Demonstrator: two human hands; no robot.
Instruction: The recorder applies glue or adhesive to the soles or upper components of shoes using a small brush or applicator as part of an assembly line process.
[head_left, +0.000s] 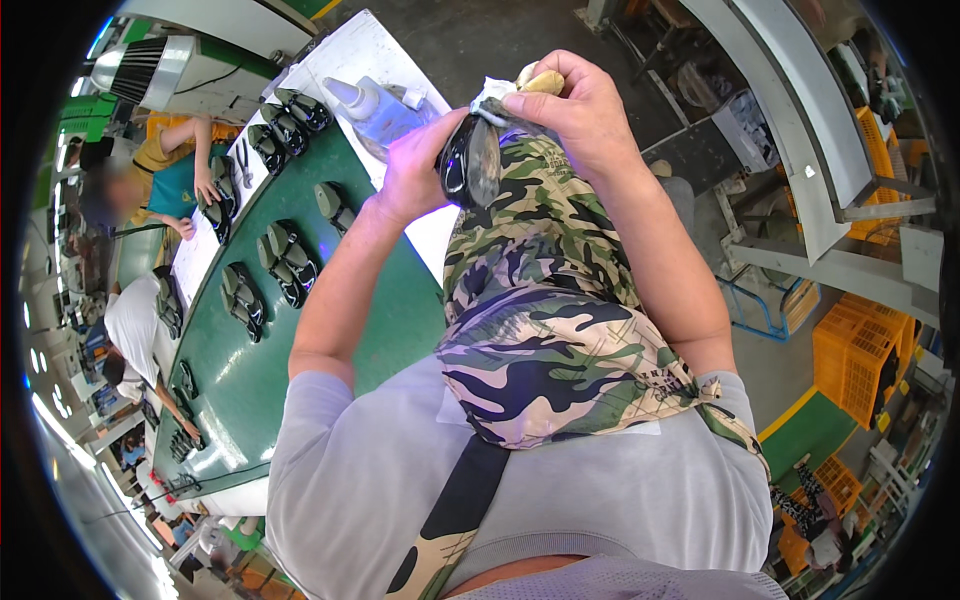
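A glossy black shoe [470,165] is held up over the edge of the white bench, in front of my apron. My left hand [412,170] is closed round it from the left side. Pinched in my right hand [585,115] is a crumpled white cloth [492,98], which touches the shoe's upper end. Yellowish covers [541,83] sit on some fingertips of that hand. Just beyond my left hand, a squeeze bottle of blue liquid [380,112] rests on the white bench top [385,45]. The shoe's far side is hidden.
Left of me runs a green conveyor belt [345,310] carrying several dark shoes [285,260]. Across it, a person in yellow [180,140] handles shoes, and another in white [135,325] reaches in. Orange crates [858,350] and a metal frame [835,260] stand to the right.
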